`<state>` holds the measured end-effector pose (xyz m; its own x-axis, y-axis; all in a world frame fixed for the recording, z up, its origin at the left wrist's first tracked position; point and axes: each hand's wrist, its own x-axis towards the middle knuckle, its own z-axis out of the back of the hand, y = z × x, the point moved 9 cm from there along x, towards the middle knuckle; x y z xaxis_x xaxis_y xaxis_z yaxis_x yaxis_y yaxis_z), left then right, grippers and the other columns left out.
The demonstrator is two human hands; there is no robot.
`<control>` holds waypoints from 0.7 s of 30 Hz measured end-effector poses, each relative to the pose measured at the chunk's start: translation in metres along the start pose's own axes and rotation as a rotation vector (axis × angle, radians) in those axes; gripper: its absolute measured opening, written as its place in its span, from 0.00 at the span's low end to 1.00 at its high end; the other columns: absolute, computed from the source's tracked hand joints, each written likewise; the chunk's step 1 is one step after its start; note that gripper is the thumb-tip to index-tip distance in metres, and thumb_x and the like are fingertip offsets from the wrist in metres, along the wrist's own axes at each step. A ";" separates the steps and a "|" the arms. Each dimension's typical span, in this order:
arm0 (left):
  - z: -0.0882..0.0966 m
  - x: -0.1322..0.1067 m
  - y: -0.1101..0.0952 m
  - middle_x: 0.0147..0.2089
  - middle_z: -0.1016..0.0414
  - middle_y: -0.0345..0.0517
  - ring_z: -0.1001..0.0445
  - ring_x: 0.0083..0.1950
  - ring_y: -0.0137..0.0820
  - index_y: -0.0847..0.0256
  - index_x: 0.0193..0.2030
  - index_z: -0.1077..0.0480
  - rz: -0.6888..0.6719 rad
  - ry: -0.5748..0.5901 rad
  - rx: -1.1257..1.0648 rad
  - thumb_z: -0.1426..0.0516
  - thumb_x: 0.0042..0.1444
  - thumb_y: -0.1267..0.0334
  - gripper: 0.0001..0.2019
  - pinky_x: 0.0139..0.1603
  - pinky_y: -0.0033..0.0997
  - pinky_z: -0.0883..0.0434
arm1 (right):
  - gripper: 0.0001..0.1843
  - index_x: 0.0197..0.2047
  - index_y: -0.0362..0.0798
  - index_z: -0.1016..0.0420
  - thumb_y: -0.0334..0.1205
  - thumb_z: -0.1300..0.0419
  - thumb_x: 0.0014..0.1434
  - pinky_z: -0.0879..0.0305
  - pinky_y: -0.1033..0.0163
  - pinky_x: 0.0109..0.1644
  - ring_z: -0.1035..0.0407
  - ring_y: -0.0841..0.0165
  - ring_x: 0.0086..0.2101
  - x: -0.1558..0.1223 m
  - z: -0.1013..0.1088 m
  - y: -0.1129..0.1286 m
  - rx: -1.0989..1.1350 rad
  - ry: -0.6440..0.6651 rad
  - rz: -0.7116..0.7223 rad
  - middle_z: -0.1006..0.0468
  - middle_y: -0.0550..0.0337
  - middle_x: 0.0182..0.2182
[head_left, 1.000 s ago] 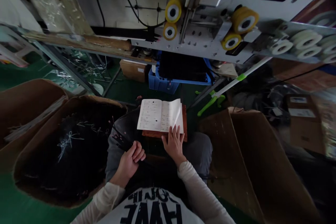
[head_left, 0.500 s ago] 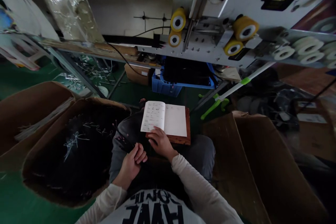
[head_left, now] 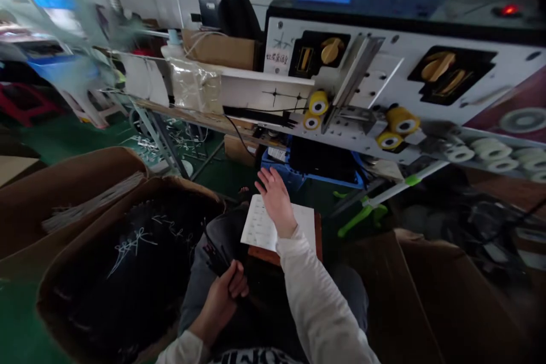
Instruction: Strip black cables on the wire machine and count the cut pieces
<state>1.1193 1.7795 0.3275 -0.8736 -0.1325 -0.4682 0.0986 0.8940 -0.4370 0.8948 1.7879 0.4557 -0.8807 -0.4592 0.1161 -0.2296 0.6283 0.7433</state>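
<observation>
- 2 bare hands in view, well apart, both in off-white long sleeves.
- L hand [head_left: 222, 296]: low by lap, fingers curled, clamped on thin black wire bundle [head_left: 215, 259]; bundle ends stick out past top of hand, toward upper L.
- R hand [head_left: 275, 202]: raised, open, fingers spread, holding nothing; seen in front of top edge of open white paper notebook [head_left: 260, 224].
- Notebook: rows of small entries on visible page, too small to read; lies on reddish-brown rectangular board [head_left: 273, 256], which rests on grey trousers [head_left: 205, 236].
- L of lap: brown cardboard box [head_left: 183, 186] w/ heap of black wires & few white strands [head_left: 130, 250] inside; 2nd brown cardboard box [head_left: 72, 179] just beyond.
- R of lap: open brown cardboard box flaps [head_left: 426, 278].
- Ahead: white machine panel [head_left: 371, 77] w/ yellow rollers [head_left: 403, 120], white rollers [head_left: 490, 151], lit red lamp [head_left: 509, 10].
- Under panel: blue plastic crate [head_left: 284, 179], on green floor [head_left: 63, 148].
</observation>
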 end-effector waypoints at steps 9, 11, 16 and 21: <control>-0.008 -0.019 -0.029 0.17 0.59 0.29 0.56 0.18 0.19 0.65 0.31 0.32 -0.081 0.050 0.006 0.46 0.60 0.58 0.12 0.24 0.24 0.44 | 0.14 0.42 0.52 0.27 0.47 0.51 0.65 0.31 0.59 0.48 0.26 0.70 0.40 -0.026 -0.042 0.068 -0.194 0.011 0.303 0.22 0.60 0.40; -0.007 -0.023 -0.036 0.16 0.58 0.29 0.56 0.18 0.18 0.66 0.32 0.30 -0.105 0.051 0.013 0.46 0.59 0.57 0.12 0.23 0.23 0.45 | 0.13 0.36 0.48 0.25 0.46 0.47 0.63 0.30 0.66 0.31 0.27 0.72 0.25 -0.060 -0.040 0.075 -0.462 0.175 0.158 0.22 0.61 0.28; -0.010 -0.031 -0.048 0.23 0.35 0.39 0.40 0.21 0.21 0.68 0.41 0.27 -0.124 -0.027 0.110 0.41 0.54 0.54 0.16 0.23 0.24 0.41 | 0.18 0.31 0.45 0.25 0.47 0.49 0.64 0.43 0.71 0.17 0.34 0.74 0.14 -0.156 -0.030 0.002 -1.030 0.737 -0.631 0.27 0.63 0.17; -0.019 -0.039 -0.044 0.37 0.24 0.51 0.27 0.39 0.34 0.66 0.42 0.25 -0.050 -0.097 0.145 0.38 0.50 0.55 0.18 0.38 0.29 0.32 | 0.16 0.24 0.46 0.25 0.39 0.46 0.61 0.39 0.67 0.27 0.29 0.69 0.25 -0.168 -0.059 -0.046 -1.469 0.721 -0.297 0.22 0.57 0.24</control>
<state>1.1401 1.7534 0.3793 -0.8298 -0.2218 -0.5120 0.1302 0.8154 -0.5641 1.0776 1.7985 0.4410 -0.4253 -0.8862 -0.1837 0.5851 -0.4241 0.6912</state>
